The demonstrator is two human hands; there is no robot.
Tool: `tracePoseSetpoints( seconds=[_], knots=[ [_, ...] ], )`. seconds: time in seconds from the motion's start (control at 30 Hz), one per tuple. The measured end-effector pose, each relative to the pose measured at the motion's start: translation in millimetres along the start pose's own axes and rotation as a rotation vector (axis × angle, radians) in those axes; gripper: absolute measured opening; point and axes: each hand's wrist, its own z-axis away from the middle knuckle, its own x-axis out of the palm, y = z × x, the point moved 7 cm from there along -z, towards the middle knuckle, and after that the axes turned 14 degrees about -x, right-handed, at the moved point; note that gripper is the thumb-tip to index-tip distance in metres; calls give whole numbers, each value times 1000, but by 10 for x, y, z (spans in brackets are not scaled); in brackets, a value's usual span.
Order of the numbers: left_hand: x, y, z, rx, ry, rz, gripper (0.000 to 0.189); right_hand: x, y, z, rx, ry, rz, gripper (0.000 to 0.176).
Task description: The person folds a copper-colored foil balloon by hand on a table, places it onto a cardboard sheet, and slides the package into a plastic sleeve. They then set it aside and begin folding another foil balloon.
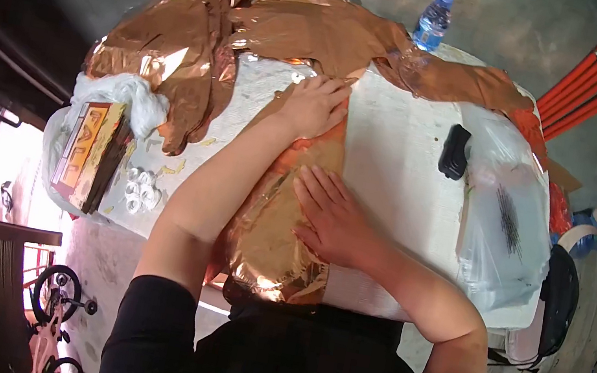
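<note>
A long strip of shiny copper-coloured foil lies lengthwise over the near part of the white table, down to its front edge. My left hand lies on the strip's upper end with fingers spread, close to a large crumpled sheet of the same foil. Lower down, my right hand rests flat on the strip, its fingers apart and pointing up and left. Neither hand grips anything.
A water bottle stands at the far edge. A black object and a clear plastic bag lie on the right. On the left are a box, a white bag and small white rolls.
</note>
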Motion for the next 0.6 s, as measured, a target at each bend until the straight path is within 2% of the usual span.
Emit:
tracePoseSetpoints(
  seconds=[0.1, 0.17, 0.23, 0.3, 0.37, 0.43, 0.53, 0.57, 0.6],
  knots=[
    [-161, -8, 88, -25, 38, 6, 45, 6, -5, 10, -1, 6, 14, 70],
    [-344, 29, 276, 48, 64, 157, 45, -7, -7, 6, -19, -10, 22, 70],
    [-661, 4, 578, 66, 86, 170, 42, -23, -19, 4, -31, -23, 24, 70],
    [-790, -170, 925, -121, -113, 68, 38, -17, -3, 6, -6, -43, 31, 71],
    [-1010, -321, 1347, -220, -101, 1, 38, -7, 6, 13, -21, -25, 31, 71],
    [-1189, -471, 1742, -413, -143, -45, 49, 9, -13, 21, -36, -11, 19, 71],
    [-1446, -562, 2180, -564, -116, -169, 57, -2, 0, 15, -30, -24, 58, 71],
    [-1469, -577, 2256, -576, -118, -170, 57, -3, -10, 13, -38, -29, 51, 71],
    [-1475, -633, 2347, -685, -166, -105, 58, -13, -7, 9, -19, -41, 45, 72]
  ],
)
